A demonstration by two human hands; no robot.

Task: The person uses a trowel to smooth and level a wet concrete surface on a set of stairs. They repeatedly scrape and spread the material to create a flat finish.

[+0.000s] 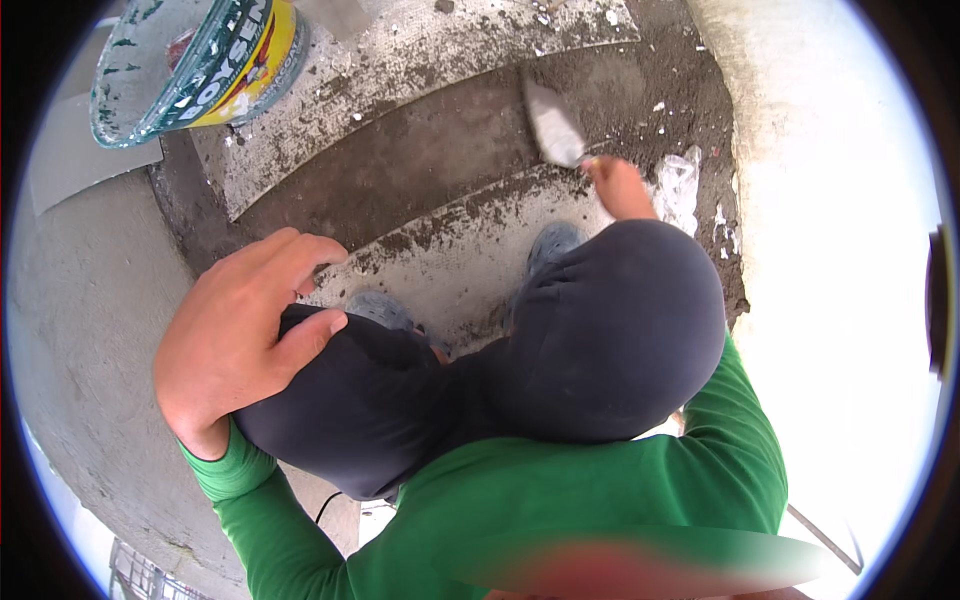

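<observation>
My right hand, beyond my right knee, is closed round the handle of a trowel. The trowel's flat grey blade points away from me and lies over a strip of dark wet mortar between two pale tiles. My left hand rests over my left knee with fingers curved and thumb apart, holding nothing. The near tile, speckled with mortar crumbs, lies under my feet. The far tile carries dark smears too. Part of the trowel's handle is hidden in my fingers.
A paint bucket, teal and yellow, stands at the far left on the far tile. A curved grey concrete wall runs along the left, a white wall along the right. Crumpled clear plastic lies beside my right hand, near rough mortar.
</observation>
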